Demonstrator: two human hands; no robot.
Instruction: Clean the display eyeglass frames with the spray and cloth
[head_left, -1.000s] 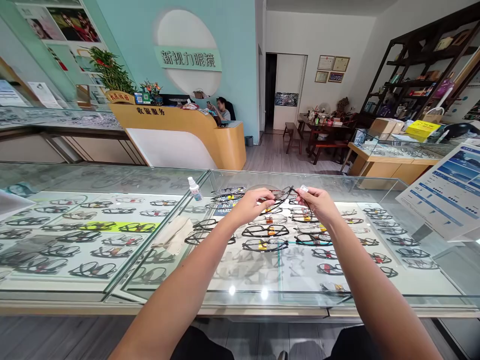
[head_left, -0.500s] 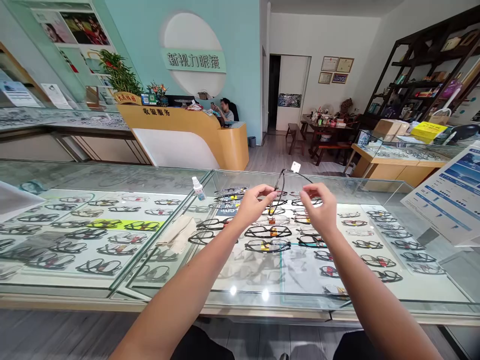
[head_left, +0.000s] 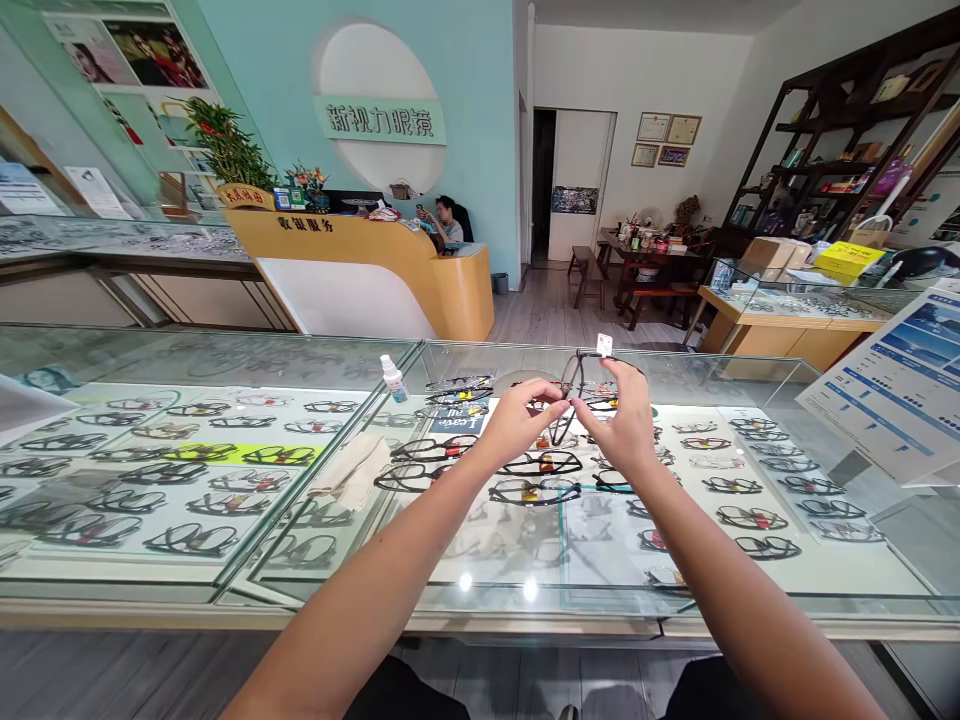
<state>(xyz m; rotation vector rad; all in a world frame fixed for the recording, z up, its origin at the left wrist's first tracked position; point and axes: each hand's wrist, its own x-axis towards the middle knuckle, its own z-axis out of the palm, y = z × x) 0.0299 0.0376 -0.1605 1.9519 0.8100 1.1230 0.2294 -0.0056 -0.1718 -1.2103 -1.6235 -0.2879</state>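
From my end both arms are stretched forward, left hand pinching, right hand with index finger raised, thumbs nearly meeting.

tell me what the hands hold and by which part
A pair of glasses. The left hand seems to pinch it near the front's middle; the right hand has its thumb there and a finger at one temple, by the white tag.
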